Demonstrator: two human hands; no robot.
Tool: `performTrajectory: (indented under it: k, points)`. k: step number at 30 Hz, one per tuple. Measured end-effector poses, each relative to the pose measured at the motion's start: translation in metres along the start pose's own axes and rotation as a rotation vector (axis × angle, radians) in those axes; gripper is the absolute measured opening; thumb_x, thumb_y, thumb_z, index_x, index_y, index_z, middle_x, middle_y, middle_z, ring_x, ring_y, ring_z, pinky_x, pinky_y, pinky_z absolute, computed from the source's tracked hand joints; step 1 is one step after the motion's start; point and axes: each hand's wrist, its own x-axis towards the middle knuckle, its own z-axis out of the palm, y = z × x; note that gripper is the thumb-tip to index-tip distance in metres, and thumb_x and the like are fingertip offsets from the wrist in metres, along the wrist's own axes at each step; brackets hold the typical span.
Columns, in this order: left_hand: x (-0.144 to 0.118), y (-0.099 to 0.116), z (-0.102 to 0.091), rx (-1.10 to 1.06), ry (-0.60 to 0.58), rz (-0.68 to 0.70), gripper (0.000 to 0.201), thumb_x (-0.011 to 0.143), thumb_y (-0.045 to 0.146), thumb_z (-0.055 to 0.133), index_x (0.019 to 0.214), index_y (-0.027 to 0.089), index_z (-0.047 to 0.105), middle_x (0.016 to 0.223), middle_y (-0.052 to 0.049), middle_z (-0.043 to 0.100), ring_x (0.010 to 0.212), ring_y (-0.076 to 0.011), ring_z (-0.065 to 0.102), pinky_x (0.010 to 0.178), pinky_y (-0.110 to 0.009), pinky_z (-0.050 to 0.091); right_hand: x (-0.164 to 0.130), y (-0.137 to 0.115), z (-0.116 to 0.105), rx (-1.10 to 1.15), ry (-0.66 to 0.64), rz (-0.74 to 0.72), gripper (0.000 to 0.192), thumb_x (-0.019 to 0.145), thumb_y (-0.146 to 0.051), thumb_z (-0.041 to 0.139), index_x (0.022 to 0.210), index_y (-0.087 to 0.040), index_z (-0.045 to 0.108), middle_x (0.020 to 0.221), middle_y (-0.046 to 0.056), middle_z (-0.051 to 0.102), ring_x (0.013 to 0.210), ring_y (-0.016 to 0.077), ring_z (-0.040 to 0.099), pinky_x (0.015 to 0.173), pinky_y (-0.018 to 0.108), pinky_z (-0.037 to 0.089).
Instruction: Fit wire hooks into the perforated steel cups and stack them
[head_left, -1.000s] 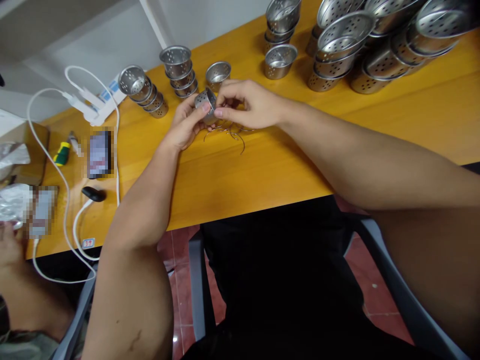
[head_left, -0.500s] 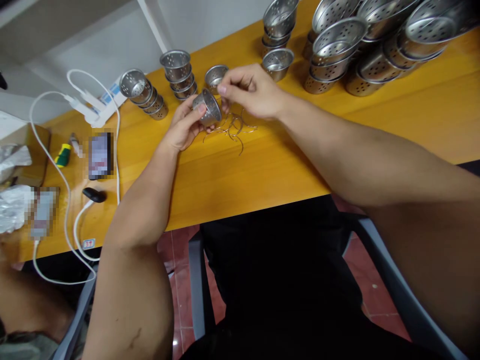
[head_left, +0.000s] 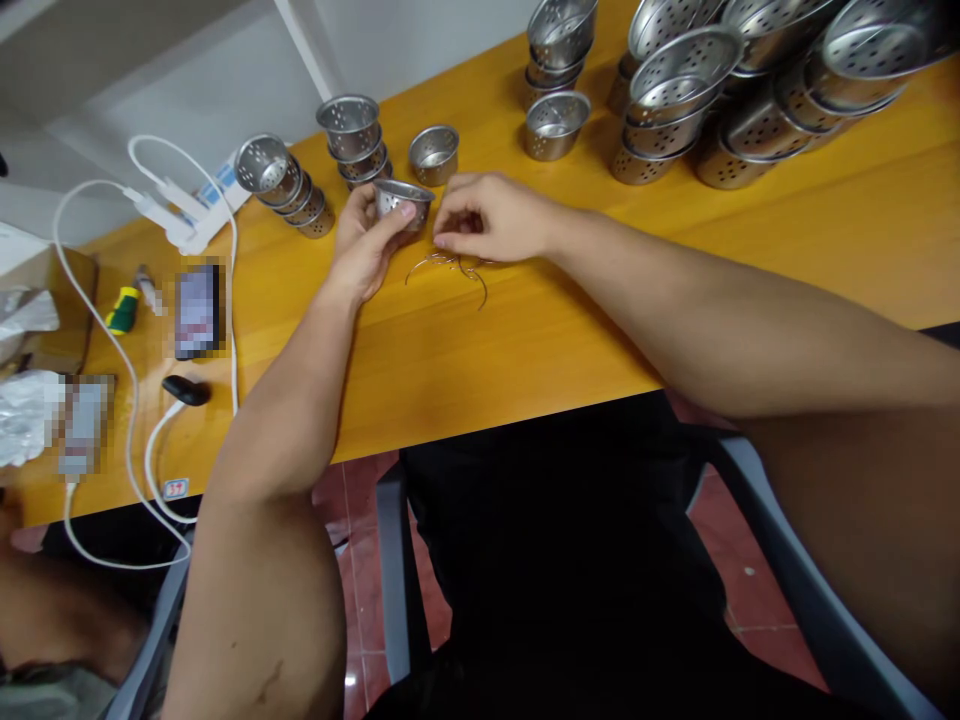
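Left hand clasps a small, round, silver perforated metal cup above the yellow-brown wooden table, thumb against its side. Just beside the cup, the right hand has its fingers curled, though I can't tell whether they pinch anything. Thin curved metal wires lie near both hands, and beyond stands a single round silver metal cup.

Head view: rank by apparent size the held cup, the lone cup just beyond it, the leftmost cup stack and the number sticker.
1. Leftmost cup stack
2. Held cup and lone cup: too alike to rank
3. Number sticker
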Motion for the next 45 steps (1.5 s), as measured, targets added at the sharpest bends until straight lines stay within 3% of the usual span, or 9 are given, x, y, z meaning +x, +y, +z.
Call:
performTrajectory:
  k: [7, 13, 16, 23, 27, 30, 34, 38, 45]
  points:
    - [-0.006, 0.014, 0.009, 0.049, -0.051, -0.018, 0.100, 0.066, 0.096, 0.112, 0.142, 0.042, 0.073, 0.153, -0.009, 0.083, 0.151, -0.0451, 0.079, 0.122, -0.069, 0.072, 0.001, -0.017, 0.000, 0.065, 0.218, 0.015, 0.046, 0.108, -0.064, 0.091, 0.116, -0.032, 0.059, 0.121, 0.001, 0.074, 0.083, 0.0213, 0.063, 0.086, 0.040, 0.058]
    - [-0.013, 0.028, 0.020, 0.107, -0.022, -0.046, 0.115, 0.060, 0.099, 0.112, 0.156, 0.049, 0.071, 0.155, 0.001, 0.084, 0.158, -0.0422, 0.068, 0.133, -0.075, 0.065, 0.008, -0.003, -0.001, -0.140, 0.255, -0.094, 0.024, 0.111, -0.053, 0.081, 0.118, -0.031, 0.077, 0.122, 0.006, 0.073, 0.100, 0.0264, 0.065, 0.101, 0.043, 0.059]
    - [-0.008, 0.017, 0.014, 0.080, 0.040, -0.061, 0.114, 0.055, 0.090, 0.119, 0.152, 0.051, 0.075, 0.169, 0.003, 0.077, 0.157, -0.0453, 0.068, 0.135, -0.077, 0.063, 0.011, 0.016, -0.010, -0.218, 0.386, -0.021, 0.005, 0.117, -0.032, 0.077, 0.121, -0.030, 0.080, 0.125, 0.008, 0.074, 0.109, 0.0268, 0.067, 0.107, 0.042, 0.058]
    - [0.013, -0.025, -0.007, 0.079, 0.026, -0.029, 0.113, 0.050, 0.090, 0.120, 0.146, 0.046, 0.078, 0.174, -0.010, 0.072, 0.153, -0.0476, 0.076, 0.132, -0.074, 0.066, 0.012, 0.049, -0.022, -0.271, 0.497, 0.076, 0.030, 0.114, -0.003, 0.078, 0.137, -0.022, 0.085, 0.132, 0.008, 0.083, 0.111, 0.0229, 0.069, 0.107, 0.036, 0.057]
    - [0.009, -0.019, -0.005, 0.093, 0.024, -0.038, 0.103, 0.052, 0.085, 0.122, 0.139, 0.047, 0.082, 0.167, -0.006, 0.077, 0.148, -0.0458, 0.079, 0.135, -0.076, 0.064, 0.017, 0.064, -0.012, -0.252, 0.492, 0.067, 0.034, 0.117, -0.014, 0.080, 0.150, -0.023, 0.083, 0.137, 0.007, 0.083, 0.113, 0.0240, 0.067, 0.112, 0.038, 0.054]
    - [0.005, -0.012, -0.002, 0.111, 0.006, -0.035, 0.105, 0.058, 0.091, 0.119, 0.143, 0.042, 0.081, 0.173, -0.008, 0.074, 0.153, -0.0474, 0.076, 0.137, -0.078, 0.060, 0.022, 0.079, -0.005, -0.153, 0.487, 0.027, 0.051, 0.115, -0.047, 0.092, 0.159, -0.024, 0.077, 0.143, 0.008, 0.083, 0.116, 0.0249, 0.066, 0.114, 0.040, 0.053]
    - [0.004, -0.012, -0.002, 0.094, -0.001, -0.037, 0.105, 0.056, 0.090, 0.120, 0.140, 0.040, 0.081, 0.175, -0.013, 0.071, 0.151, -0.0485, 0.079, 0.136, -0.075, 0.063, 0.026, 0.094, 0.000, -0.040, 0.440, -0.008, 0.071, 0.102, -0.083, 0.093, 0.135, -0.021, 0.080, 0.158, 0.013, 0.082, 0.112, 0.0206, 0.067, 0.114, 0.038, 0.051]
    - [0.005, -0.015, -0.003, 0.106, -0.022, -0.014, 0.098, 0.064, 0.087, 0.118, 0.141, 0.038, 0.081, 0.173, -0.016, 0.071, 0.150, -0.0486, 0.080, 0.136, -0.075, 0.064, 0.028, 0.097, -0.001, -0.067, 0.340, 0.035, 0.068, 0.094, -0.088, 0.092, 0.117, -0.025, 0.077, 0.146, 0.012, 0.087, 0.106, 0.0180, 0.066, 0.110, 0.036, 0.049]
    - [-0.005, 0.002, 0.006, 0.114, -0.013, -0.011, 0.093, 0.072, 0.081, 0.116, 0.147, 0.037, 0.082, 0.174, -0.014, 0.071, 0.150, -0.0460, 0.081, 0.136, -0.069, 0.066, 0.019, 0.077, -0.007, -0.139, 0.256, 0.085, 0.080, 0.102, -0.076, 0.089, 0.160, -0.023, 0.070, 0.160, 0.015, 0.073, 0.099, 0.0237, 0.064, 0.104, 0.045, 0.056]
